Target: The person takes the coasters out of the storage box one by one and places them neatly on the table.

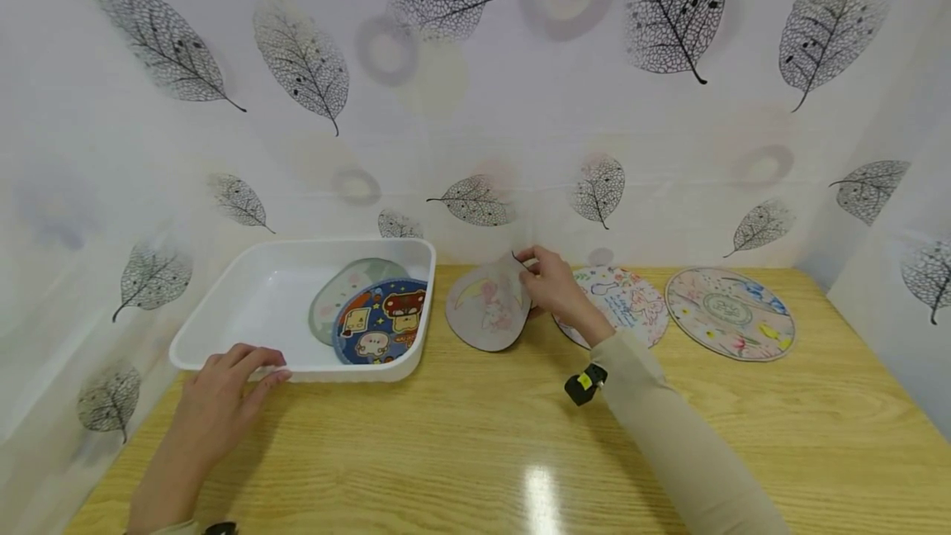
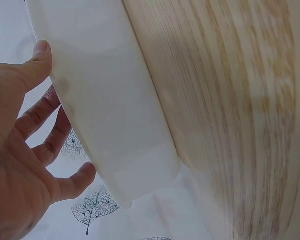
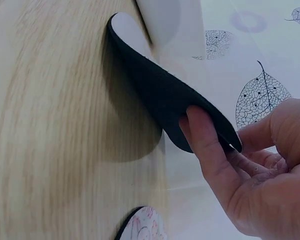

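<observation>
My right hand (image 1: 553,283) pinches the upper right edge of a round pale-pink mouse pad (image 1: 486,308) with a cartoon print. That edge is bent up, and the right wrist view shows its black underside (image 3: 160,95). My left hand (image 1: 226,395) holds the near rim of a white tray (image 1: 297,371), with the thumb outside and the fingers over the edge. Inside the tray, a dark blue cartoon mouse pad (image 1: 382,324) overlaps a pale green one (image 1: 334,291), leaning toward the tray's right wall.
Right of the pink pad lie a white flower-print mouse pad (image 1: 627,304), partly behind my right wrist, and a beige floral one (image 1: 731,312). All rest on a wooden table (image 1: 461,452). A leaf-print curtain (image 1: 475,122) hangs directly behind.
</observation>
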The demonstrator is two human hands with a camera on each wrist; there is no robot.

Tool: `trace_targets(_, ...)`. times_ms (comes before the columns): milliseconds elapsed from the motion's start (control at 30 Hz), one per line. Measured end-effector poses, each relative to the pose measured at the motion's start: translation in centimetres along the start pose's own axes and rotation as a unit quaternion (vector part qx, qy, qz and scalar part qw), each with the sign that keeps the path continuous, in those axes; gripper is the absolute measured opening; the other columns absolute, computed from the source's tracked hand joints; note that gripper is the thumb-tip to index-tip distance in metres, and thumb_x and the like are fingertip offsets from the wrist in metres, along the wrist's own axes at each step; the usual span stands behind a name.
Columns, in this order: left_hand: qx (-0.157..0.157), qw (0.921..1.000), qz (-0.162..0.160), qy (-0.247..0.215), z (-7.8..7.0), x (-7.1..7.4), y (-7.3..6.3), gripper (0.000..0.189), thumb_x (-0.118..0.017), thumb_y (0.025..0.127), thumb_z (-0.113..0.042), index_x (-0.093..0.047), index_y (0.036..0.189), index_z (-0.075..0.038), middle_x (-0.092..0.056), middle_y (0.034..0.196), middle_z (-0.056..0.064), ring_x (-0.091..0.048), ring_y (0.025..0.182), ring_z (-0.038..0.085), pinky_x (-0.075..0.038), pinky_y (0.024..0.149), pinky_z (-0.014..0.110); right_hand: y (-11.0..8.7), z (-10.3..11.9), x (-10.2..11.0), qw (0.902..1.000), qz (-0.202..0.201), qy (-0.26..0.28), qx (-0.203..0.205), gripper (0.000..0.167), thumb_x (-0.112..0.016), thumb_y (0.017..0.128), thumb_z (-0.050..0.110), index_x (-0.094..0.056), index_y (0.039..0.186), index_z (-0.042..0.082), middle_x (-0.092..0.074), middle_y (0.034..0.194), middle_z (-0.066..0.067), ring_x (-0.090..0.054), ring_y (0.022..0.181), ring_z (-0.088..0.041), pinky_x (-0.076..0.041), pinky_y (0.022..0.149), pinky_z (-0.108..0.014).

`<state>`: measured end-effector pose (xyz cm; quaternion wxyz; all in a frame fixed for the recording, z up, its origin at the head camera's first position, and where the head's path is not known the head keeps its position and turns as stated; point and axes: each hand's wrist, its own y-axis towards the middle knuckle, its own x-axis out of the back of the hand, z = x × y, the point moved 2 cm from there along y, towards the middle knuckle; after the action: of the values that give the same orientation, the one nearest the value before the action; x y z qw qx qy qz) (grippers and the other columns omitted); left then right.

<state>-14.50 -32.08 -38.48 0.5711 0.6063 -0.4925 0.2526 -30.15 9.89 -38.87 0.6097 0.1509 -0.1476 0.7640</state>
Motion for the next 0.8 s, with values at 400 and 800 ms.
trace_targets(400, 0.002, 1.0000, 0.004, -0.001, 0.1, 0.0, 0.0, 0.016, -0.080, 0.088, -0.018, -0.073, 0.102, -0.016, -0.071, 0.103, 0.010, -0.063, 0.092, 0.046, -0.043, 0.069, 0.064, 0.0, -1.1, 0.3, 0.9995, 0.007, -0.025, -0.020, 0.038, -0.043, 0.107, 0.009, -0.047, 0.144, 0.003, -0.056, 0.136, -0.029, -0.064, 0.113, -0.043, -0.063, 0.065, -0.046)
trace_targets(800, -0.007, 1.0000, -0.005, 0.001, 0.1, -0.1, 0.1, 0.017, -0.081, 0.086, -0.017, -0.073, 0.102, -0.017, -0.071, 0.102, 0.009, -0.064, 0.091, 0.045, -0.044, 0.067, 0.063, 0.1, -1.5, 0.5, 0.9985, 0.004, -0.053, -0.014, 0.039, -0.045, 0.106, 0.008, -0.047, 0.143, -0.001, -0.058, 0.132, -0.029, -0.066, 0.107, -0.041, -0.062, 0.059, -0.041)
